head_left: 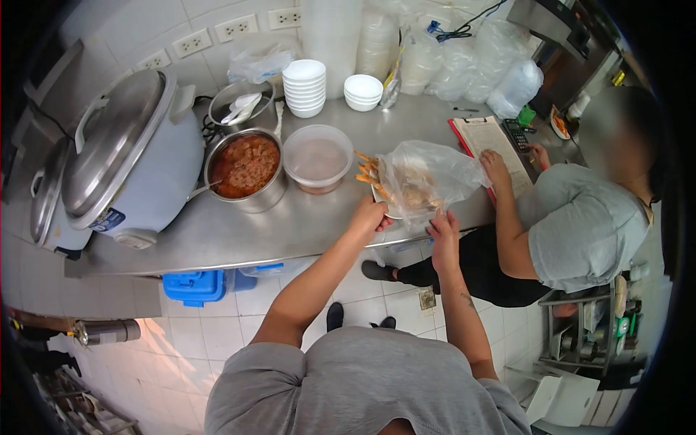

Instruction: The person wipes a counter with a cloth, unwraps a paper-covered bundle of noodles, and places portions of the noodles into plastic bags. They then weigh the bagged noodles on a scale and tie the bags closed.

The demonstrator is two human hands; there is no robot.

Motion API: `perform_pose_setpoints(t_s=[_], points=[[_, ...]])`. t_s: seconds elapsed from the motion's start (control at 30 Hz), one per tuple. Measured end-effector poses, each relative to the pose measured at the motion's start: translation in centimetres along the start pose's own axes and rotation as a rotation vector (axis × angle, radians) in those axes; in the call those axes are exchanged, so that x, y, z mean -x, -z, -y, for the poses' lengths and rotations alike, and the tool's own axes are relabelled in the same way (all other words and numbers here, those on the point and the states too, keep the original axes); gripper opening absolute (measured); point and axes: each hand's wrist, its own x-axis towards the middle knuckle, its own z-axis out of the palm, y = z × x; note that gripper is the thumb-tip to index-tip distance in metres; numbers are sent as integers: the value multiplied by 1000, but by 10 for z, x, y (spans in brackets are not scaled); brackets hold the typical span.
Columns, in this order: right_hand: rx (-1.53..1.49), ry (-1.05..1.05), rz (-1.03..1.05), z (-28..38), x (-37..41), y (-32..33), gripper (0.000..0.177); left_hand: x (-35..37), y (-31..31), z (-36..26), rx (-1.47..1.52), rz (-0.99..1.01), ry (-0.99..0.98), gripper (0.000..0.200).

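Note:
A clear plastic bag (435,172) lies over a white plate (392,212) of food on the steel counter, partly hiding both. Orange, finger-like pieces of food (367,168) stick out past the bag's left side; they resemble chicken feet. My left hand (371,217) is closed at the plate's near left rim. On the bag's near edge, my right hand (444,229) pinches the plastic between thumb and fingers. Left of the plate stand a round clear tub (317,154) with a lid and a steel pot (250,197) of red meat sauce.
Large rice cookers (145,167) occupy the counter's left end. White bowls (304,83) are stacked at the back near bagged containers (482,54). At right, a co-worker (587,217) leans over a clipboard (493,148), one hand close to the bag. A blue bin (193,286) sits below.

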Motion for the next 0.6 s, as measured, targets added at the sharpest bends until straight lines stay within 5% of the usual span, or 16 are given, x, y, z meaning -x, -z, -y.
perform_pose_setpoints(t_s=[0.33, 0.43, 0.53, 0.6], points=[[-755, -380, 740, -39, -42, -31, 41, -5, -58, -9, 337, -122, -130, 24], [-336, -482, 329, 13, -1, -49, 31, -23, -54, -7, 354, -242, -119, 26], [651, -1, 63, 33, 0, -27, 28, -20, -46, -5, 306, -241, -178, 26], [829, 576, 9, 65, -7, -53, 30, -14, -48, -6, 286, -254, -180, 26]])
